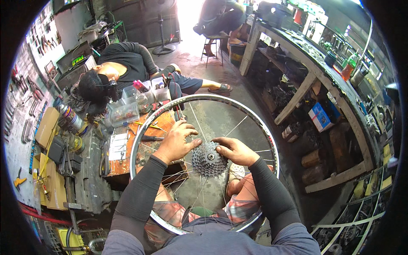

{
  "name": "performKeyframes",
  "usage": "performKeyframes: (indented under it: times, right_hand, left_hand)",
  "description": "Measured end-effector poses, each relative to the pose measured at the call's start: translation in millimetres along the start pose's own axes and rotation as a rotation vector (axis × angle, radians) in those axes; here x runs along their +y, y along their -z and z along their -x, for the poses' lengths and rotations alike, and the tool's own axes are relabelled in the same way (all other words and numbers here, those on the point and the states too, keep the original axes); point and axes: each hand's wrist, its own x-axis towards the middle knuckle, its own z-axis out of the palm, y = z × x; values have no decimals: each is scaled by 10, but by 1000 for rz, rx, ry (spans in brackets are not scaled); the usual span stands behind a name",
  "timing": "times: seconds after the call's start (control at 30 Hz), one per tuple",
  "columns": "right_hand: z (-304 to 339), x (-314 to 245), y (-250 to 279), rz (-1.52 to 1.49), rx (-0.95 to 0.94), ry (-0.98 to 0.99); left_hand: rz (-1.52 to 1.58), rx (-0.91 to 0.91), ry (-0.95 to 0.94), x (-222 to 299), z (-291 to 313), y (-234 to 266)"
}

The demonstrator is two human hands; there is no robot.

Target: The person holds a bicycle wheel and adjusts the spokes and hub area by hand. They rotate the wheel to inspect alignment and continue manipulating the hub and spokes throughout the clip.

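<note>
A bicycle wheel with a silver-and-black rim lies across my lap, its hub side facing up. At its centre sits a grey, stepped sprocket cassette, with the axle end showing in the middle. My left hand is over the spokes left of the cassette; its fingers are apart and the thumb touches the sprocket teeth. From the other side, my right hand holds the cassette's upper right edge between thumb and fingers. Part of the cassette's edge is hidden behind my right fingertips.
An orange-topped wooden box with tools and clear plastic bins stands left, beside a cluttered bench. Beyond it a person in black reclines. A long workbench with full shelves runs along the right. Behind is a stool.
</note>
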Motion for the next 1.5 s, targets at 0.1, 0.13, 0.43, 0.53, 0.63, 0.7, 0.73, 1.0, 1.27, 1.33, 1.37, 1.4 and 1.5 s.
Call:
performKeyframes:
  times: [0.1, 0.13, 0.43, 0.53, 0.63, 0.7, 0.73, 1.0, 1.27, 1.33, 1.37, 1.4, 1.5]
  right_hand:
    - [28, 51, 9, 8, -1, -11]
    - [41, 43, 26, -1, -11, -17]
    - [-105, 119, -62, 78, -13, -28]
    - [-77, 99, -47, 107, 3, 10]
    - [-57, 131, -89, 75, -14, -21]
    - [-84, 114, -164, 58, -33, -52]
    - [-91, 84, -221, 46, -43, -63]
    - [-422, 11, -479, 132, -29, -3]
    - [-724, 274, -605, 236, -1, 42]
    - [-710, 219, -628, 189, -18, 40]
    - [-744, 166, -636, 152, -42, 4]
    - [-732, 163, -643, 101, -53, -48]
    - [-712, 221, -627, 133, -40, 26]
  left_hand:
    - [57, -34, 38, -4, -21, -56]
    - [8, 11, -16, 29, -22, -53]
    - [-5, 49, -68, -173, 96, -151]
    - [28, -14, -55, -123, 64, -116]
    - [44, -18, -42, -112, 143, -160]
    - [26, 42, -40, -120, 258, -189]
    - [17, 66, -37, -132, 320, -189]
    - [29, 42, 12, -443, 498, 25]
    - [-18, -1, 90, -750, 578, -63]
    - [-15, 7, 103, -740, 624, -42]
    - [-49, 49, 81, -806, 630, -76]
    - [-34, 45, 85, -810, 655, -79]
    - [15, 22, 105, -734, 623, -64]
